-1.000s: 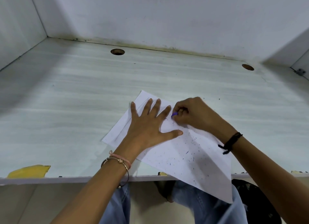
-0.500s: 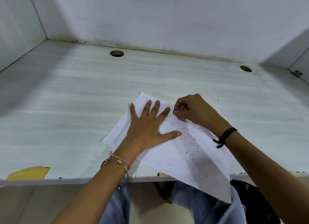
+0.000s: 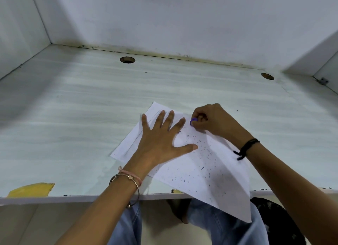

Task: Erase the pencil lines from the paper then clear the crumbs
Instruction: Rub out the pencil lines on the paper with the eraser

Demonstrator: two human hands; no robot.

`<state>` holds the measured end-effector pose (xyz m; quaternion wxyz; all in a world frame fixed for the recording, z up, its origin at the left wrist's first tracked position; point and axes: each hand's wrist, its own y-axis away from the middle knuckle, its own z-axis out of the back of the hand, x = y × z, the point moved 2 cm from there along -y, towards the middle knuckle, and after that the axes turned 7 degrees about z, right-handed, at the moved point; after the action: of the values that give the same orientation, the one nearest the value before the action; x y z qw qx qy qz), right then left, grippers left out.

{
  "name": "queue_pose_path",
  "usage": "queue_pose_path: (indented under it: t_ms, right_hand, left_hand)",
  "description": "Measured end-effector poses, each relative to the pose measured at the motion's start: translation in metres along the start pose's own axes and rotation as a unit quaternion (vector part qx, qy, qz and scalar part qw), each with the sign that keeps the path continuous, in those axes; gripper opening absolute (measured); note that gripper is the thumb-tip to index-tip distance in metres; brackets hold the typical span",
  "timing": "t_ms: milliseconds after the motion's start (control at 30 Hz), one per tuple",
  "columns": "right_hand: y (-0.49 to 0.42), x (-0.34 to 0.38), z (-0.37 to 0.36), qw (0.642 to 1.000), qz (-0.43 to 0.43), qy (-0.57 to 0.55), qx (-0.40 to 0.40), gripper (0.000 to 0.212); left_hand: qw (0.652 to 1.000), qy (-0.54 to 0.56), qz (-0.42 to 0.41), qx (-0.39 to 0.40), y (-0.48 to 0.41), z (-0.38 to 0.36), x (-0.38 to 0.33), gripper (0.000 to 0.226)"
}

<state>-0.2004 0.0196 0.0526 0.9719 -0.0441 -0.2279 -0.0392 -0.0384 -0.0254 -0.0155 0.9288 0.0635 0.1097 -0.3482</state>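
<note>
Nearest, the paper's (image 3: 210,180) corner overhangs the worktop (image 3: 82,125) edge, with dark crumbs (image 3: 203,153) scattered across it. The left hand (image 3: 161,136) lies flat on the sheet, fingers spread straight. Just beyond, the right hand's (image 3: 214,120) curled fingers pinch a purple eraser (image 3: 193,120) against the paper's far part.

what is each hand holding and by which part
The right hand pinches a small purple eraser, curled round most of it, only its end showing. The left hand grips nothing; it presses flat on the paper.
</note>
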Motion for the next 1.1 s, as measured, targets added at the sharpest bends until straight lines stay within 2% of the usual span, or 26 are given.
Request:
queue_pose_path:
  t_ms: [67, 167, 200, 333, 467, 500, 600, 633, 767, 867, 933, 1033, 1100]
  right_hand:
    - [-0.001, 0.004, -0.002, 1.0, 0.008, 0.027, -0.007, 0.004]
    - [0.009, 0.018, -0.013, 0.996, 0.062, -0.004, 0.068, 0.005]
    - [0.008, 0.016, -0.011, 0.996, 0.059, -0.012, 0.07, 0.004]
    - [-0.003, 0.0, 0.001, 1.0, 0.006, 0.001, -0.018, 0.003]
    - [0.011, 0.02, -0.016, 0.996, 0.062, -0.03, 0.064, 0.003]
    - [0.009, 0.017, -0.014, 0.996, 0.053, -0.035, 0.059, 0.002]
    - [-0.003, 0.001, -0.002, 1.0, 0.007, -0.015, -0.025, 0.003]
    - [-0.003, 0.001, -0.003, 0.999, 0.008, -0.017, -0.032, 0.003]
    - [0.015, 0.016, -0.014, 0.996, 0.059, -0.04, 0.059, 0.007]
    - [0.005, -0.001, 0.001, 1.0, 0.005, -0.029, -0.003, 0.003]
    - [0.005, 0.0, -0.002, 0.999, 0.011, -0.022, -0.03, 0.003]
    - [0.02, 0.014, -0.015, 0.998, 0.05, -0.033, 0.037, 0.005]
    - [0.017, 0.005, -0.01, 0.998, 0.026, -0.04, 0.035, 0.002]
  left_hand:
    - [1.0, -0.006, -0.001, -0.004, 0.0, 0.0, 0.0, 0.092]
    - [1.0, -0.017, -0.006, -0.012, -0.001, -0.001, 0.0, 0.093]
    - [1.0, -0.014, -0.005, -0.011, -0.001, -0.001, 0.001, 0.093]
    - [1.0, -0.004, 0.002, -0.007, -0.001, -0.001, 0.001, 0.095]
    - [1.0, -0.018, 0.0, -0.01, -0.002, 0.0, 0.0, 0.101]
    - [1.0, -0.015, 0.001, -0.009, -0.001, 0.0, 0.0, 0.1]
    - [1.0, -0.009, 0.004, -0.006, 0.0, 0.0, 0.0, 0.1]
    - [1.0, -0.008, 0.005, -0.006, 0.0, 0.0, 0.0, 0.1]
    - [1.0, -0.018, 0.003, -0.009, -0.002, 0.0, 0.0, 0.101]
    - [1.0, -0.008, 0.004, -0.011, -0.001, 0.0, 0.0, 0.098]
    - [1.0, -0.007, 0.004, -0.008, 0.0, 0.0, 0.0, 0.098]
    - [1.0, -0.012, 0.004, -0.006, 0.0, 0.0, -0.001, 0.1]
    - [1.0, -0.01, 0.005, -0.003, 0.0, 0.001, 0.0, 0.099]
